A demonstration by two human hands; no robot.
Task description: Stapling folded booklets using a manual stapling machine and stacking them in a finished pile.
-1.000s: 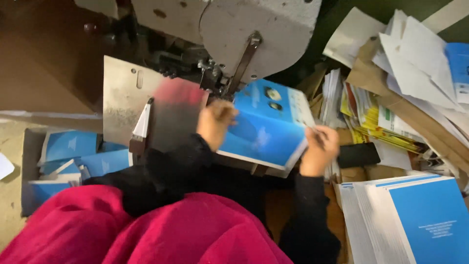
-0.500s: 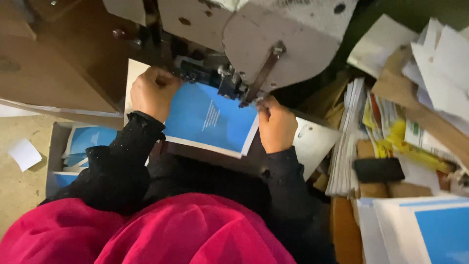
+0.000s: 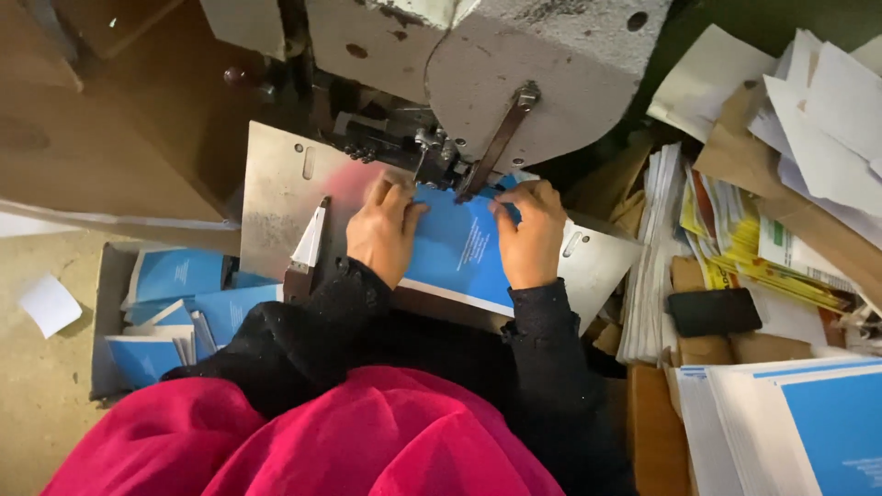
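On the metal plate (image 3: 276, 202), your left hand (image 3: 381, 234) and right hand (image 3: 528, 234) pressed flat on the blue booklet (image 3: 459, 248); fingertips near the machine head (image 3: 441, 165) risked a pinch.

Both arms extend forward in black sleeves, elbows bent, wrists close together. Left hand (image 3: 384, 230): palm down, fingers flat and slightly spread, tips pointing away from the body. Right hand (image 3: 530, 234): palm down, knuckles raised, fingers curled inward toward the left hand.
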